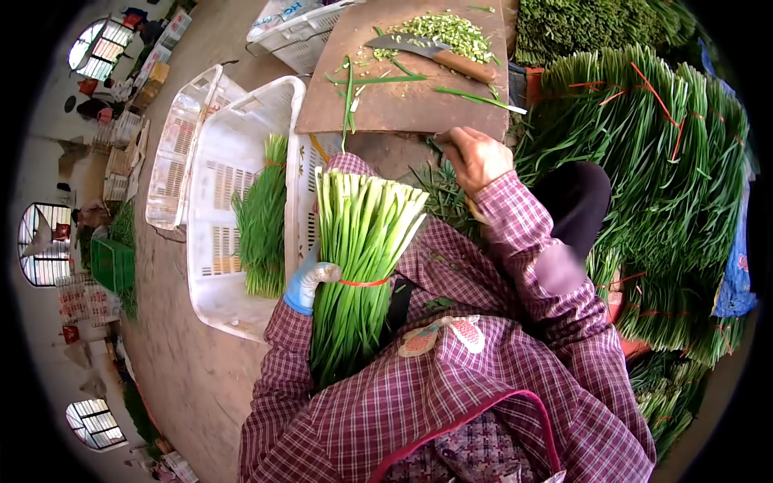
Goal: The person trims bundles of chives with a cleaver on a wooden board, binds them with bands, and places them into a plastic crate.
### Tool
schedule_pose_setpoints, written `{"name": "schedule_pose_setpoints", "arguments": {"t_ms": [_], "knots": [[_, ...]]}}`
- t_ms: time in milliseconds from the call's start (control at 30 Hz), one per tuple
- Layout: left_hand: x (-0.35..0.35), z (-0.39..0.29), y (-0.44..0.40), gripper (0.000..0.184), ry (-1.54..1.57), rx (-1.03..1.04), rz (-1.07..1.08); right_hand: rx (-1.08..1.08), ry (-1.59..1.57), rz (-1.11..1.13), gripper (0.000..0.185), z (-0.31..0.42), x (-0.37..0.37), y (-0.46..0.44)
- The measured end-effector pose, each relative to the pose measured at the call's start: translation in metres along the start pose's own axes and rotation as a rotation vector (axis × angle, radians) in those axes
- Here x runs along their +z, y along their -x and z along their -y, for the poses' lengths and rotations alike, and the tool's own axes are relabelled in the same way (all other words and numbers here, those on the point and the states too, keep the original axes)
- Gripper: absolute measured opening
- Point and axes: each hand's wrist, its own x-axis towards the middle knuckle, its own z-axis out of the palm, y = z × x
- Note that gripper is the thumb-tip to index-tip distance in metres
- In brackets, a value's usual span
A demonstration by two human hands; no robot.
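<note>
Here's the left hand (pixel 309 282), in a blue-and-white covering, wrapped round the side of a thick green bunch (pixel 352 249) and gripping it firmly, thumb across the stalks beside a red band (pixel 365 282). The bunch is in the lap, short of the tabletop's near edge, pale cut ends pointing up towards it, green lengths running down to the plaid jacket (pixel 459 386).

Over to the right hand (pixel 475 157): bare, fingers curled, just off the near right corner of the tabletop (pixel 386 109). Whether those fingers pinch anything, I can't tell.

Up on the tabletop, a knife (pixel 435 55) lies towards the far side, wooden handle near the right edge, chopped pieces (pixel 447 30) heaped against it. One loose stalk (pixel 481 99) pokes over the right edge; another (pixel 349 105) hangs over the near one.

Off the left edge, a white crate (pixel 211 173) holds a second bunch (pixel 266 217); beyond the right edge, greens (pixel 644 153) pile high.
</note>
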Motion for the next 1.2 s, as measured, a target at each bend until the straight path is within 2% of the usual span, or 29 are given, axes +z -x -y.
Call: {"name": "schedule_pose_setpoints", "arguments": {"t_ms": [67, 167, 200, 267, 300, 333, 400, 467, 533, 567, 600, 667, 733, 800, 833, 933, 967, 1000, 1067, 1133, 1167, 1200], "knots": [[-0.01, 0.002, 0.0, 0.079, -0.027, 0.04, 0.013, -0.099, -0.09, -0.127, 0.023, -0.034, 0.011, 0.003], [0.025, -0.041, 0.005, 0.072, 0.556, -0.149, 0.257, -0.132, -0.326, -0.157, 0.028, -0.02, 0.007, 0.015], [0.053, -0.06, 0.004, 0.072, 0.555, -0.15, 0.258, -0.149, -0.46, -0.151, 0.03, -0.009, 0.005, 0.02], [0.112, -0.086, -0.001, 0.077, 0.354, -0.042, -0.018, -0.207, -0.523, -0.11, 0.028, 0.008, 0.007, 0.032], [0.101, -0.084, -0.005, 0.08, 0.469, -0.094, 0.098, -0.325, -0.508, -0.135, 0.025, 0.015, 0.01, 0.035], [0.094, -0.079, -0.004, 0.08, 0.466, -0.095, 0.097, -0.441, -0.492, -0.16, 0.022, 0.021, 0.013, 0.038], [0.106, -0.085, -0.007, 0.072, 0.438, -0.044, 0.106, -0.259, -0.289, -0.097, 0.018, 0.046, -0.001, 0.05], [0.106, -0.083, -0.007, 0.072, 0.442, -0.045, 0.1, -0.237, -0.289, -0.112, 0.017, 0.05, -0.002, 0.051], [0.107, -0.083, -0.007, 0.072, 0.447, -0.044, 0.094, -0.179, -0.479, -0.149, 0.018, 0.046, 0.005, 0.05], [0.109, -0.085, -0.008, 0.072, 0.463, -0.046, 0.112, -0.11, -0.616, -0.065, 0.023, 0.043, 0.009, 0.052], [0.113, -0.086, -0.008, 0.072, 0.481, -0.048, 0.131, -0.11, -0.615, -0.067, 0.023, 0.042, 0.013, 0.053], [0.127, -0.094, -0.007, 0.073, 0.524, -0.051, 0.138, 0.0, -0.887, -0.025, 0.029, 0.047, 0.02, 0.053], [0.134, -0.096, -0.006, 0.076, 0.567, -0.054, 0.143, 0.027, -0.883, -0.045, 0.032, 0.051, 0.024, 0.049], [0.136, -0.095, -0.005, 0.076, 0.477, 0.04, 0.068, 0.129, -0.951, -0.031, 0.032, 0.055, 0.026, 0.046], [0.138, -0.097, -0.005, 0.07, 0.501, 0.006, 0.11, 0.16, -0.945, -0.019, 0.033, 0.057, 0.021, 0.047], [0.134, -0.098, -0.002, 0.061, 0.458, -0.055, 0.121, 0.131, -0.968, -0.068, 0.033, 0.064, 0.013, 0.047], [0.087, -0.068, 0.0, 0.066, 0.461, -0.011, 0.009, 0.126, -1.006, -0.097, 0.032, 0.064, 0.016, 0.046], [0.108, -0.077, 0.004, 0.065, 0.397, -0.027, -0.12, 0.062, -0.978, -0.187, 0.031, 0.063, 0.021, 0.045], [0.072, -0.055, 0.003, 0.063, 0.251, -0.024, -0.1, 0.061, -0.946, -0.216, 0.029, 0.068, 0.016, 0.043], [0.049, -0.046, -0.029, 0.062, 0.005, 0.169, -0.086, 0.032, -0.86, -0.185, 0.027, 0.071, 0.014, 0.033], [0.102, -0.084, -0.023, 0.066, 0.133, 0.192, -0.135, 0.018, -0.886, -0.184, 0.026, 0.069, 0.014, 0.026], [0.125, -0.114, -0.019, 0.065, 0.17, 0.226, -0.109, -0.007, -0.963, -0.187, 0.036, 0.066, 0.017, 0.014]]}}
